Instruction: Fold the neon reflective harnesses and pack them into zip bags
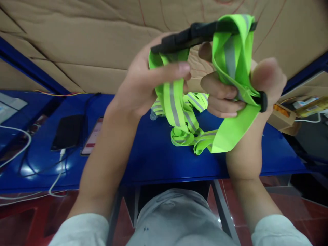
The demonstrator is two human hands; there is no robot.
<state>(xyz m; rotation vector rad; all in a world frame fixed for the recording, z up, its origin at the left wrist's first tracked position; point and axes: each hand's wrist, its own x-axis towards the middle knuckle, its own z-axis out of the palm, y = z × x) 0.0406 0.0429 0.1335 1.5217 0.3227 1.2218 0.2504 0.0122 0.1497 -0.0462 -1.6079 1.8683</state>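
Observation:
A neon-yellow reflective strap (234, 131) with a grey stripe hangs between my two hands above the table. Its black plastic buckle (191, 35) is fastened and runs across the top. My left hand (140, 80) is closed on the strap just below the buckle's left end, the thumb in front. On the other side, my right hand (268, 80) wraps round the strap's folded loops. Beside the right palm sits a black slider (263, 101). Lower coils of the strap droop to the blue tabletop, and more striped yellow webbing (196, 100) lies behind them.
On the left of the blue table (153, 160) lie a black power bank (68, 131) with a white cable and a phone (94, 136), partly behind my left forearm. An open cardboard box (283, 118) stands at the right. Brown cardboard (89, 41) covers the back.

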